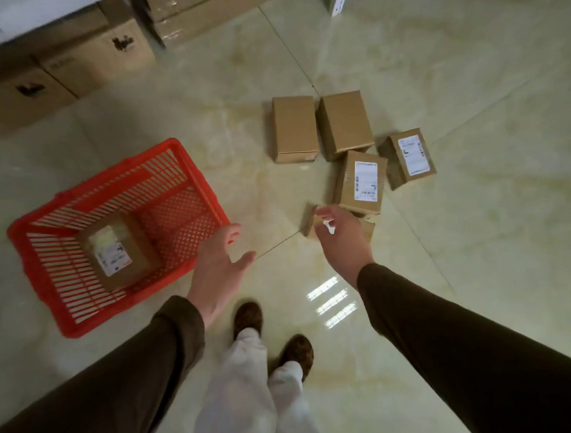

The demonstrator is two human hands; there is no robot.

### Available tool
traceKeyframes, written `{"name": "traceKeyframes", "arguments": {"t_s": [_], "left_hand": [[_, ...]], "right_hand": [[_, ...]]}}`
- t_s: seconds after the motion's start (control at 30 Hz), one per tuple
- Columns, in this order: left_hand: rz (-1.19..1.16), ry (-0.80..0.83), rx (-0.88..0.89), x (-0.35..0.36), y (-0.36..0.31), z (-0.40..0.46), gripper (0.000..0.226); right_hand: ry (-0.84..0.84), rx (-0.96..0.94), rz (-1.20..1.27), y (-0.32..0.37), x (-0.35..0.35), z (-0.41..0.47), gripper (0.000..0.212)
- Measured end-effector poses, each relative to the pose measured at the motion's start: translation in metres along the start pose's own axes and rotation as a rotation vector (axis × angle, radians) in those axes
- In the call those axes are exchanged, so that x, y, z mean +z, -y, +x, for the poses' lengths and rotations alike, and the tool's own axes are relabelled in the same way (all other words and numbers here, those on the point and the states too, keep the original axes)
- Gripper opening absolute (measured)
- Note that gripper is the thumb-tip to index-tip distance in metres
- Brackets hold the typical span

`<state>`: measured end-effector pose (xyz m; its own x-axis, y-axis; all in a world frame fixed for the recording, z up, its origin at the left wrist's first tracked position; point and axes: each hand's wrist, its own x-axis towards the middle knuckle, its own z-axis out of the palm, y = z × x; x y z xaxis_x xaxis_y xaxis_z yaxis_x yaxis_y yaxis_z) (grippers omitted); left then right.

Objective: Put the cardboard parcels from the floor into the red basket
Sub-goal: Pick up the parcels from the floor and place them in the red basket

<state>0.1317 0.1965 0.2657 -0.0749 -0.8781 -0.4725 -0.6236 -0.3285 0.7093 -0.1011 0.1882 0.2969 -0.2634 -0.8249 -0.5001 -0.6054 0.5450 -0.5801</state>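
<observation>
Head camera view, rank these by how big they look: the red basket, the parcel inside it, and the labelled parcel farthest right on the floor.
1. Red basket, clearly largest.
2. Parcel inside the basket.
3. Labelled parcel farthest right; it lies farther from the camera, so the true difference is unsure.

Storeroom: stacked cartons (80,58), tiled floor (468,74)
</observation>
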Motion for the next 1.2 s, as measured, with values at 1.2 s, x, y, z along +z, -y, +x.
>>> {"name": "traceKeyframes", "arguments": {"t_s": [1.2], "left_hand": [[-0.026, 0.11, -0.247, 0.273, -0.145, 0.249, 0.065]], "right_hand": [[0.259, 0.207, -0.006, -0.179, -0.13, 0.301, 0.042]]}}
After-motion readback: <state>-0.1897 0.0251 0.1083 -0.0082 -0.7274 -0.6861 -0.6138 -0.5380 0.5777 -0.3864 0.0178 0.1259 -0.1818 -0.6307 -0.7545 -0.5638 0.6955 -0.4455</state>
